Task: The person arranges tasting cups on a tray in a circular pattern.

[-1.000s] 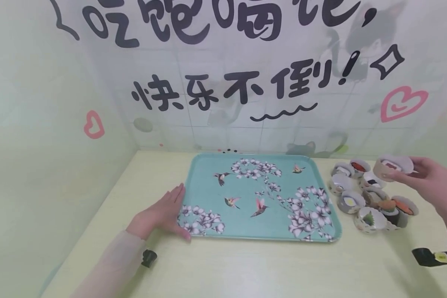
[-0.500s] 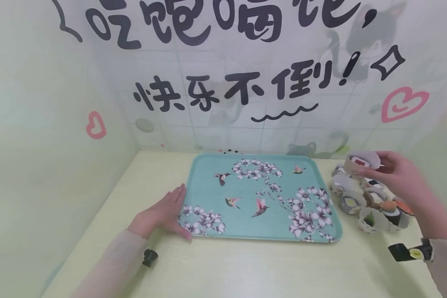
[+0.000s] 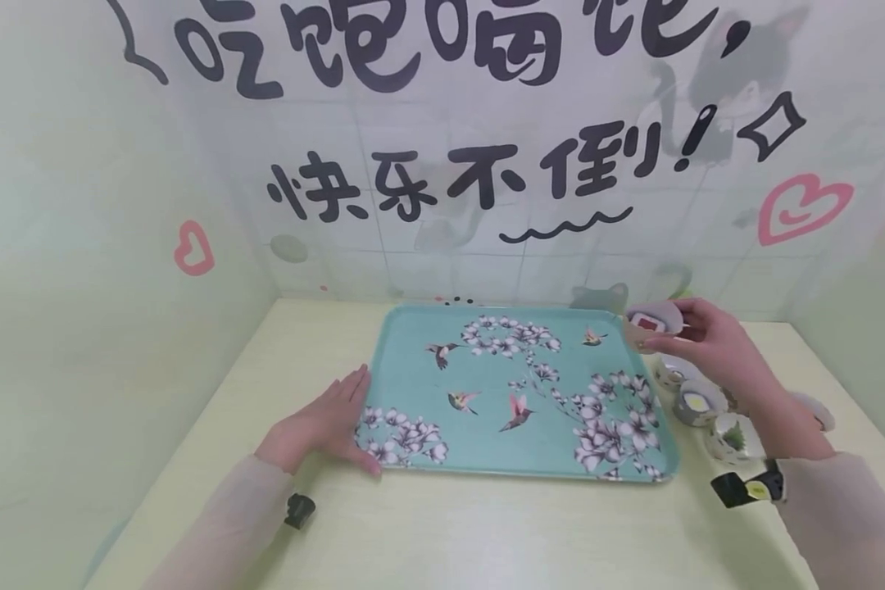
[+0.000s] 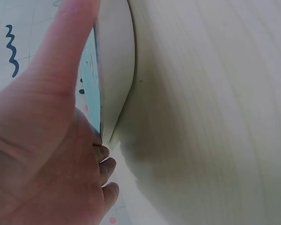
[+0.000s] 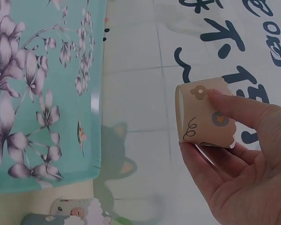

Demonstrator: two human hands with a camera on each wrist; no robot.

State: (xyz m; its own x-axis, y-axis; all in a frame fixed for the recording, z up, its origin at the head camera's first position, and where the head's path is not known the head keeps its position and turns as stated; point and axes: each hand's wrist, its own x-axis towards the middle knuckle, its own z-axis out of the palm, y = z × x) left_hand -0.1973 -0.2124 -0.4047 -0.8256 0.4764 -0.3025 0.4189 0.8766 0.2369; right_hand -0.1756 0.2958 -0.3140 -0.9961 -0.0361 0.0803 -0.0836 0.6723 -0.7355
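My right hand (image 3: 723,344) pinches a small paper baking cup (image 5: 207,123) by its sides, thumb against one side and fingers against the other. Inside the cup sits a white piece with a red top (image 3: 646,324), like toy sushi. The cup is held above the far right corner of a turquoise tray (image 3: 413,352) printed with flowers and hummingbirds. Against the tray's left edge rests my left hand (image 3: 324,422), fingers straight and thumb near the front corner. In the left wrist view, the thumb (image 4: 61,51) lies along the tray's edge.
More filled paper cups cluster right of the tray, among them one with a green leaf-like piece (image 3: 734,436) and one with a yellow-centred piece (image 3: 696,403). My right forearm covers several. A printed wall sheet (image 3: 442,238) stands behind the pale table (image 3: 487,533).
My right hand has carried the paper cup leftward, from above the cup cluster to the tray's far right corner. The left hand and the tray have stayed in place.
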